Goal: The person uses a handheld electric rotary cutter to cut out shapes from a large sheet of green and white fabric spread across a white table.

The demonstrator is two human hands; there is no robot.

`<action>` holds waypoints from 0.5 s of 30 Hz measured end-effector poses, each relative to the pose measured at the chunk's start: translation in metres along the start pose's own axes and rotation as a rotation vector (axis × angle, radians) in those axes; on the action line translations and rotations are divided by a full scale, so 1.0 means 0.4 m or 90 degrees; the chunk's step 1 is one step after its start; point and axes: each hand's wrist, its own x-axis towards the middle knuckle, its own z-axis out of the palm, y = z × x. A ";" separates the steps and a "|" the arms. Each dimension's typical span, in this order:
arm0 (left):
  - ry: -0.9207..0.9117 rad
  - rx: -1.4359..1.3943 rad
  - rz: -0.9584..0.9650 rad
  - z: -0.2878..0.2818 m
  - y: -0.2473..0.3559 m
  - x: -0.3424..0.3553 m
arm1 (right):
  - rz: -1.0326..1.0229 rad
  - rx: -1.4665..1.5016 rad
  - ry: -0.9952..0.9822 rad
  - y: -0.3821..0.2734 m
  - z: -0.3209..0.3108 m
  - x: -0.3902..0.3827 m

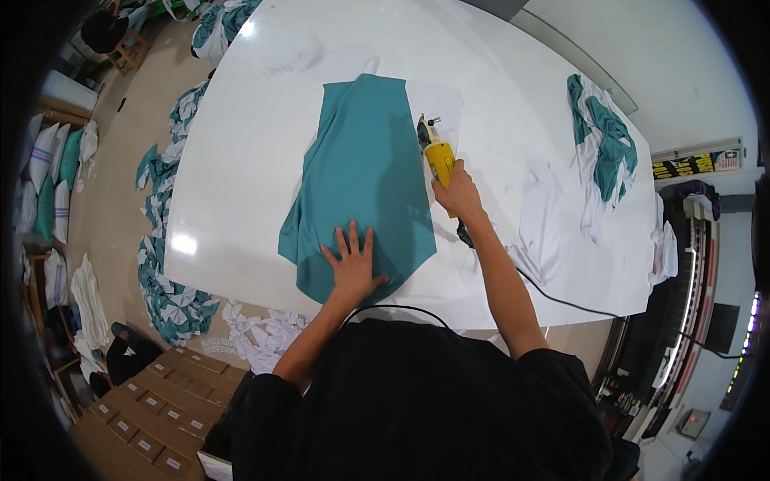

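Observation:
A large teal piece of fabric [365,168] lies on the white table, its left edge rippled and folded. My left hand [354,268] rests flat on its near part with the fingers spread. In my right hand [459,195] is a yellow electric cloth cutter [439,159], gripped round its body. The cutter's head stands close to the fabric's upper right edge; whether the blade touches the cloth I cannot tell. White fabric or paper [437,104] shows beside and behind the teal piece.
A black cord [561,301] runs from the cutter over the table's right side. Teal and white cloth [605,148] is heaped at the far right. White cloth [539,224] lies right of my forearm. Scraps [172,280] cover the floor along the left edge; cardboard boxes [164,401] stand lower left.

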 end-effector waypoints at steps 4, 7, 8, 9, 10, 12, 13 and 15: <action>0.009 0.001 0.007 0.011 -0.004 0.003 | -0.005 0.004 0.002 -0.019 -0.008 0.072; 0.046 0.008 0.018 0.030 -0.010 0.000 | 0.002 -0.003 -0.008 -0.046 -0.016 0.130; 0.046 0.010 0.017 0.032 -0.011 -0.001 | -0.001 -0.005 -0.009 -0.054 -0.019 0.147; 0.045 0.011 0.017 0.034 -0.011 0.000 | -0.005 -0.006 -0.010 -0.062 -0.024 0.164; 0.044 0.013 0.018 0.034 -0.012 0.002 | -0.003 -0.014 -0.008 -0.063 -0.023 0.183; 0.032 0.016 0.015 0.032 -0.010 0.006 | 0.000 -0.030 -0.005 -0.067 -0.020 0.220; 0.025 0.018 0.011 0.032 -0.010 0.005 | 0.000 -0.027 -0.003 -0.072 -0.019 0.235; 0.005 0.010 0.002 0.028 -0.010 0.008 | -0.002 -0.021 0.000 -0.081 -0.019 0.265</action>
